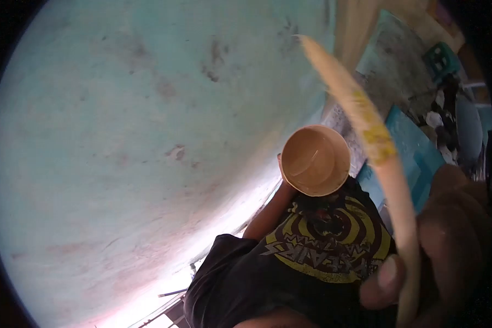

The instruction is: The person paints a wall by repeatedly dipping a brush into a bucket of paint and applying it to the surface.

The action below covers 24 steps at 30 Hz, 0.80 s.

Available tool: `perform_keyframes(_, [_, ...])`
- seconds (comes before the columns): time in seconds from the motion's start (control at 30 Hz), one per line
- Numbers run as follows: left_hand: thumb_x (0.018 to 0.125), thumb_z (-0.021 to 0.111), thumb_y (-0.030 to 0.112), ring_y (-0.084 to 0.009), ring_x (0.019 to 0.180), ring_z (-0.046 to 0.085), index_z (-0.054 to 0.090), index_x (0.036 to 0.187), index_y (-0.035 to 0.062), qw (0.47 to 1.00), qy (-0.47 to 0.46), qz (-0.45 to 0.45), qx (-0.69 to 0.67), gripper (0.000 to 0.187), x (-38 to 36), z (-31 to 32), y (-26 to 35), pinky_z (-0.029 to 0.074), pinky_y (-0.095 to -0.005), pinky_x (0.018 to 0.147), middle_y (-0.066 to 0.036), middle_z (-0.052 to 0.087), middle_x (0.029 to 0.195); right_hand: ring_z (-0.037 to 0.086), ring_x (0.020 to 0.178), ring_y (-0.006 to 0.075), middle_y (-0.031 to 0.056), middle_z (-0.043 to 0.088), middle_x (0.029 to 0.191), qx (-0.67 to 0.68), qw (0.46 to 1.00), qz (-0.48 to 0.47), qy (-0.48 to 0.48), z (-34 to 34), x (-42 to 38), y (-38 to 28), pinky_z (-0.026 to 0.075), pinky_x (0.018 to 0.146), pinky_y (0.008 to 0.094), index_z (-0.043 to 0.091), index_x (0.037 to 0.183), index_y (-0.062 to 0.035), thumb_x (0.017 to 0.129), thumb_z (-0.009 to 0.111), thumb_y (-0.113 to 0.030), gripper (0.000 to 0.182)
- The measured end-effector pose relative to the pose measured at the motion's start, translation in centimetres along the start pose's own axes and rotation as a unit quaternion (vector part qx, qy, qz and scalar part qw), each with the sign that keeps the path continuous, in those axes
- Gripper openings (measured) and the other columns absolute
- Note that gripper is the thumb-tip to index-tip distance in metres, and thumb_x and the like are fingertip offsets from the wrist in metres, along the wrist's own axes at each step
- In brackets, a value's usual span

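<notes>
In my right hand (448, 240), close to the camera at the right, is what looks like a paintbrush (403, 210) seen edge-on. It is long, pale and slightly curved, has a yellow-marked middle, and narrows to a thin tip pointing up and left. My thumb and fingers are wrapped round its lower end. Lower down, my left hand (281, 169) grips the side of a round peach-coloured tub (315, 161), mostly hidden behind it. Peach-coloured liquid appears to lie at its bottom, with a thin pale streak across it. The tub hangs in front of my dark printed shirt (328, 240).
A worn blue-green wall (147, 109) with dark stains and scuffs fills the left side. Behind the brush are a blue panel (418, 150) and a cluttered heap (445, 117). A green plastic stool (441, 61) stands farther back. Bright light enters at the lower left.
</notes>
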State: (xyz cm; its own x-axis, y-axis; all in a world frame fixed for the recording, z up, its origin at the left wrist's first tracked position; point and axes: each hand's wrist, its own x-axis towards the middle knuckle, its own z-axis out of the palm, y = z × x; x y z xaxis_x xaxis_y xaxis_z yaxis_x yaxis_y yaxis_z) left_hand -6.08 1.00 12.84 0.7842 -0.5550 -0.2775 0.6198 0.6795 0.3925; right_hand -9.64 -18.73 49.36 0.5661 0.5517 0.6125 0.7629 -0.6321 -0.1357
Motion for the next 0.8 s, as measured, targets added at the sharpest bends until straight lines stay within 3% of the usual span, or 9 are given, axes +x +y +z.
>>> perform_keyframes(0.47, [0.082, 0.045, 0.066, -0.0394, 0.136, 0.046, 0.043, 0.149, 0.0150, 1.000, 0.004, 0.011, 0.007, 0.084, -0.7, -0.3, -0.5, 0.038, -0.0610, 0.111, -0.016, 0.044, 0.152, 0.049, 0.053, 0.0222, 0.0070, 0.051, 0.067, 0.010, 0.999, 0.019, 0.029, -0.2, -2.5, -2.4, 0.039, 0.050, 0.0359, 0.049, 0.096, -0.0075, 0.074, 0.077, -0.018, 0.037])
perform_keyframes(0.8, [0.082, 0.045, 0.066, -0.0390, 0.135, 0.046, 0.043, 0.149, 0.0157, 1.000, 0.002, 0.007, -0.015, 0.084, -0.7, -0.4, -0.2, 0.038, -0.0607, 0.111, -0.015, 0.045, 0.151, 0.050, 0.055, 0.0227, 0.0082, 0.052, 0.068, 0.041, 0.999, 0.008, 0.029, 0.9, -1.6, 0.8, 0.041, 0.053, 0.0362, 0.048, 0.098, -0.0069, 0.074, 0.078, -0.020, 0.041])
